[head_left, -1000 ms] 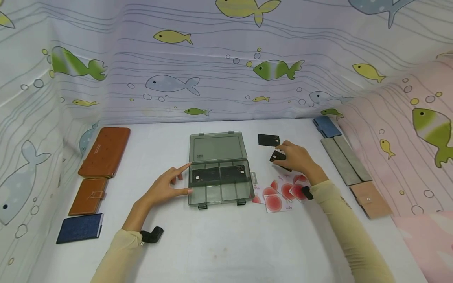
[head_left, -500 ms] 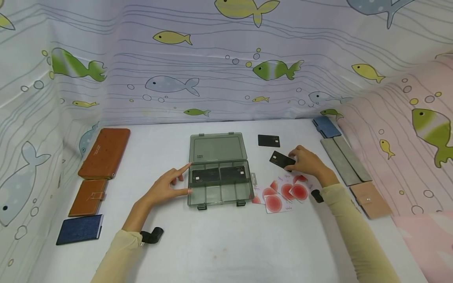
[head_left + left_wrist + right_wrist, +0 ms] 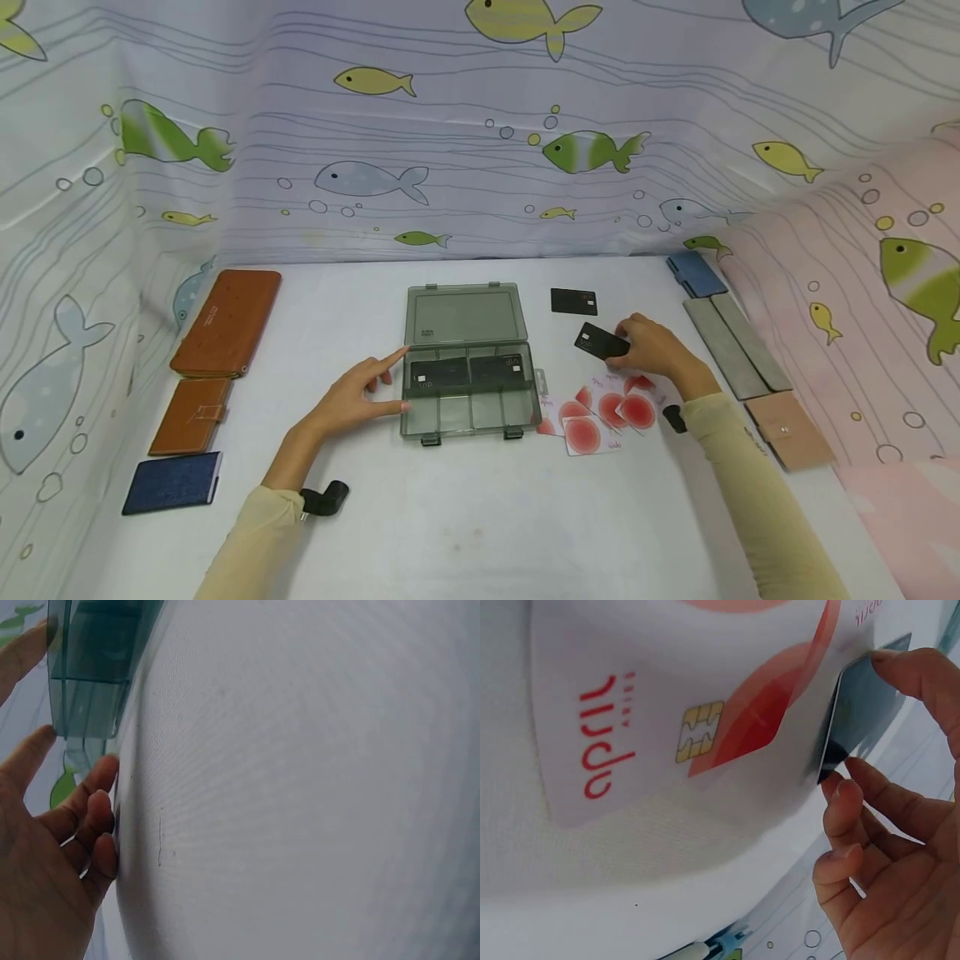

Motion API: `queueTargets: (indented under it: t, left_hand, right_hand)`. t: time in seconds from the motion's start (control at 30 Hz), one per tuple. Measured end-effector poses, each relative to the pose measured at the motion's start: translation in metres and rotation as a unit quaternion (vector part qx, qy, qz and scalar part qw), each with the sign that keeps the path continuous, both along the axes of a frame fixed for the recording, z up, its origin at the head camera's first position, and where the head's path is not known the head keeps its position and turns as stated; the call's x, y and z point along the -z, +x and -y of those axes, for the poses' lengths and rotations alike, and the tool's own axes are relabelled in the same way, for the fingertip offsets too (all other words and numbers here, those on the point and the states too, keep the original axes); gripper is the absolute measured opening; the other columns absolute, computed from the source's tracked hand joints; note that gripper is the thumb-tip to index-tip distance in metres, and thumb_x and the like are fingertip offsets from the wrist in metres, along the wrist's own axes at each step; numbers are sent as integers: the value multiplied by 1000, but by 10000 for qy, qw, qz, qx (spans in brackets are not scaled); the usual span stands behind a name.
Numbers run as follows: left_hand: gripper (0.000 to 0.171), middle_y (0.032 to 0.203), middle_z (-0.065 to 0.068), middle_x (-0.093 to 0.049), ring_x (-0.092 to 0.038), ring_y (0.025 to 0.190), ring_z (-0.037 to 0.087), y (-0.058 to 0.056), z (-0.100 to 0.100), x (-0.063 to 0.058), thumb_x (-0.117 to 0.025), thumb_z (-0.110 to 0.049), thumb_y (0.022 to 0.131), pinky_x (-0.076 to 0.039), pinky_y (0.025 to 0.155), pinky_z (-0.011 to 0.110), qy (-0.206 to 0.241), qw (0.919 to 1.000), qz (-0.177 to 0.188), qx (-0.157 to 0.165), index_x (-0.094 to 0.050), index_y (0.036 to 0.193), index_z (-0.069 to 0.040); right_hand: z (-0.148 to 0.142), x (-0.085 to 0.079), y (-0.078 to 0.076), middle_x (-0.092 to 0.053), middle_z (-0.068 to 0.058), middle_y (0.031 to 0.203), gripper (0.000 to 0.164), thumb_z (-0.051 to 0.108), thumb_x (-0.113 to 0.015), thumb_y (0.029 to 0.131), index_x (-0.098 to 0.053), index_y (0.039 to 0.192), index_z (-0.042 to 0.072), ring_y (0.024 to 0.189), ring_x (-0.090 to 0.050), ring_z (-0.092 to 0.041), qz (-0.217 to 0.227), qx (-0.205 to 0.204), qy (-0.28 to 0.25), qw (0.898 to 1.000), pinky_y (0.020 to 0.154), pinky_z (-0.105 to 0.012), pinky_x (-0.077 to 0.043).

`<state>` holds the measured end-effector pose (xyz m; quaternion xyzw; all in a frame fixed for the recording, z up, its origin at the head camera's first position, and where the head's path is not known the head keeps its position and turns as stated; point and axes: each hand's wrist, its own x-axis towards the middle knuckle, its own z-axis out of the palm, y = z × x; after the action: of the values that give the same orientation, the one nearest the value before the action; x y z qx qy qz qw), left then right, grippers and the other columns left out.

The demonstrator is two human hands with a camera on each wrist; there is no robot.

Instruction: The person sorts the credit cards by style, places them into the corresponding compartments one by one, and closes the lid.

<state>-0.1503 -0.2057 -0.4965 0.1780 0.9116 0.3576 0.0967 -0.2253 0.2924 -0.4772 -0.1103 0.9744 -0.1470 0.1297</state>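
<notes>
A grey-green see-through divided box [image 3: 465, 315] lies with its lid folded back. Two black cards, one on the left [image 3: 437, 374] and one on the right [image 3: 491, 371], are in its back compartments. My left hand [image 3: 347, 400] touches the box's left side with thumb and index finger spread apart; the left wrist view shows these fingertips at the wall of the box [image 3: 97, 697]. To the right of the box, my right hand [image 3: 654, 354] pinches the right end of another black card [image 3: 596, 340] by its edges. Behind that card lies one more black card [image 3: 573, 301].
Several white cards with red circles [image 3: 588, 436] overlap right of the box, nearest my right hand. Brown wallets [image 3: 228, 321] and a dark blue notebook [image 3: 171, 483] line the left side. A blue wallet [image 3: 697, 273], a grey one [image 3: 731, 342] and a tan one [image 3: 791, 429] line the right.
My right hand has slid from over the middle of the black card to its right end, uncovering most of it. The left hand stays at the box. The head view has shifted slightly.
</notes>
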Motion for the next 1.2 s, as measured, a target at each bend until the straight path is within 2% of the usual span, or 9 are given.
queueTargets:
  t: [0.37, 0.6, 0.87, 1.2]
  left_hand:
    - [91, 99, 0, -52, -41, 80, 17, -2, 1, 0, -83, -44, 77, -36, 73, 34, 13, 10000, 5, -27, -39, 154, -26]
    - [91, 99, -1, -52, -40, 81, 16, -4, 1, 1, -83, -45, 78, -35, 73, 34, -18, 10000, 0, 10, -37, 155, -30]
    - [90, 98, 0, -52, -41, 80, 17, -2, 1, 1, -83, -44, 77, -36, 73, 33, -9, 10000, -15, -4, -38, 154, -27]
    - [90, 99, -1, -52, -41, 81, 16, -1, 1, 2, -82, -45, 78, -36, 73, 33, -13, 10000, -16, 10, -39, 154, -28]
  right_hand:
    - [4, -2, 4, -64, -21, 109, 56, 33, -80, 77, -66, 115, -5, 89, -58, -30, -347, -175, 266, 9989, 88, -50, -52]
    - [7, -7, 3, -65, -21, 104, 55, 32, -79, 75, -66, 113, -6, 85, -58, -29, -319, -172, 307, 9989, 83, -49, -52]
    - [13, -9, 1, -65, -17, 96, 56, 31, -81, 73, -66, 110, -8, 81, -56, -27, -200, -229, 409, 9987, 80, -46, -53]
    - [5, -3, 5, -65, -20, 104, 60, 34, -80, 73, -66, 114, -8, 85, -58, -28, -394, -241, 381, 9982, 83, -47, -53]
